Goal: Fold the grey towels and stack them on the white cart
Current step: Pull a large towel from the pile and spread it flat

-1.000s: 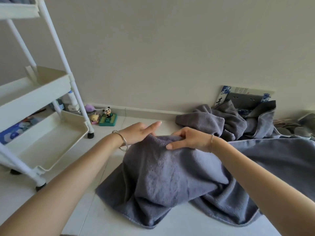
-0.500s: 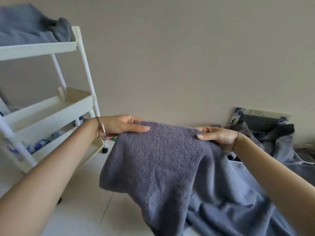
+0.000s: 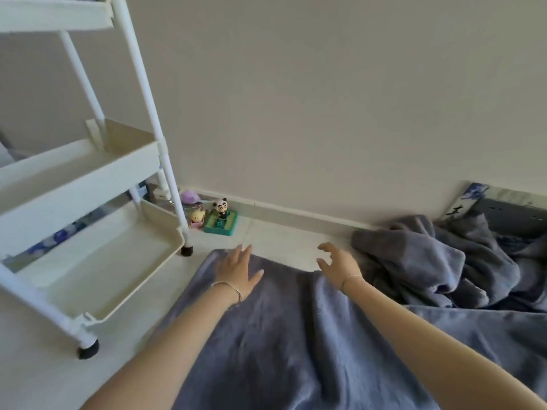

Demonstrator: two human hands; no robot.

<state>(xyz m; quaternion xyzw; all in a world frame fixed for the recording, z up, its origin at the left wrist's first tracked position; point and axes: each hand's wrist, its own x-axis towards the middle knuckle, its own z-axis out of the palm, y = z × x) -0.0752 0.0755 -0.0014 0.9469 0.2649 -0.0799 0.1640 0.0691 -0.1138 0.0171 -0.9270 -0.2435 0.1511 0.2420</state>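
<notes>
A grey towel [image 3: 284, 335] lies spread on the white floor in front of me. My left hand [image 3: 236, 269] rests flat on its far left corner with straight fingers. My right hand [image 3: 337, 263] hovers over the far right edge, fingers spread and loosely bent, holding nothing. A heap of more grey towels [image 3: 438, 261] lies crumpled to the right by the wall. The white cart [image 3: 80, 179] stands at the left with three tray shelves; its lower two trays show no towels, and the top tray is cut off by the frame.
Small toy figures, among them a panda on a green base [image 3: 222, 218], sit on the floor by the cart's far wheel. A blue-and-white patterned board [image 3: 503, 208] leans on the wall behind the heap. Bare floor tiles lie between cart and towel.
The towel was held up in the air by both hands; now it lies flat on the floor and both hands have let go of it. The view has tilted back down.
</notes>
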